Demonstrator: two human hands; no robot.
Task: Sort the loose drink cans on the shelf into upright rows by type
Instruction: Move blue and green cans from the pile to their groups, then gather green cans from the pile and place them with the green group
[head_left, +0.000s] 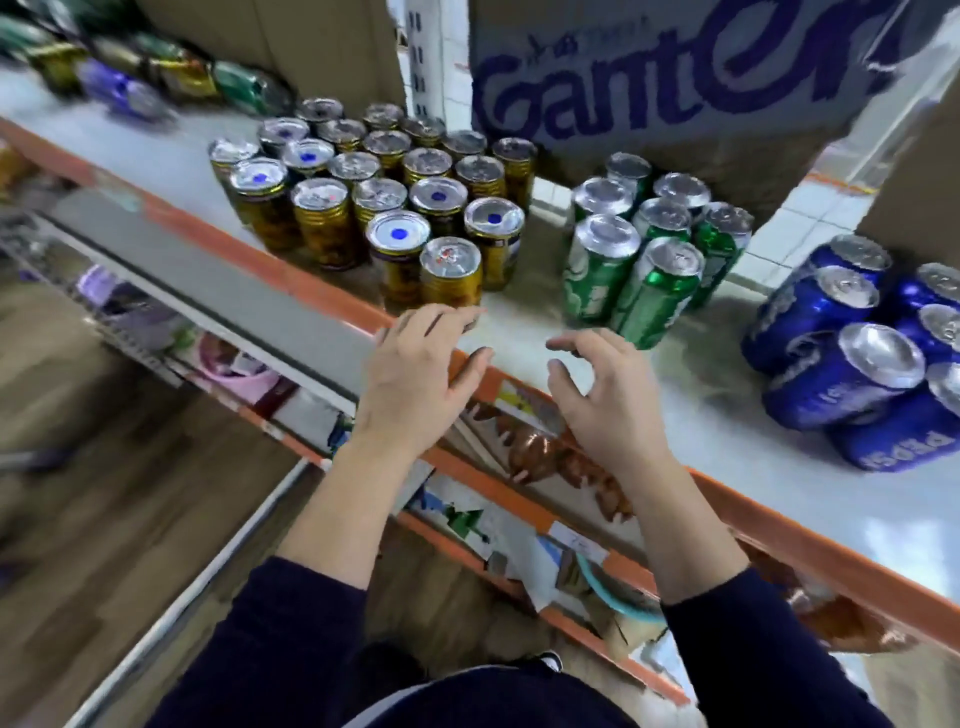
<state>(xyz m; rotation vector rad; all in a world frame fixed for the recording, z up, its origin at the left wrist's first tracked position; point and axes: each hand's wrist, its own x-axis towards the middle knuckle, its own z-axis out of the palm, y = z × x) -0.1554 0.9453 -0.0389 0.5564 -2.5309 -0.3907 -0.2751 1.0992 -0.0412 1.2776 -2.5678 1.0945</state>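
1. The left grip (415, 379) is lying with straight fingers on the front edge of the shelf (753, 457), holding nothing. The right grip (597, 400) is hovering beside it, fingers loosely curled and spread, also empty.
2. Just beyond the left grip's fingertips, the gold cans (384, 208) are standing upright in tidy rows; this type is looking done.
3. Just beyond the right grip, the green cans (644, 244) are standing upright in a tight group.
4. Well off to the right of the right grip, the blue cans (852, 343) are sitting clustered; the lens is bending them, so I cannot tell whether all are upright.
5. Far off to the left of the left grip, blurred loose cans (135, 78) of mixed colours are lying on their sides. I am judging these to be the remaining work.
6. Farthest back, a cardboard box (675, 78) is standing behind the green cans.
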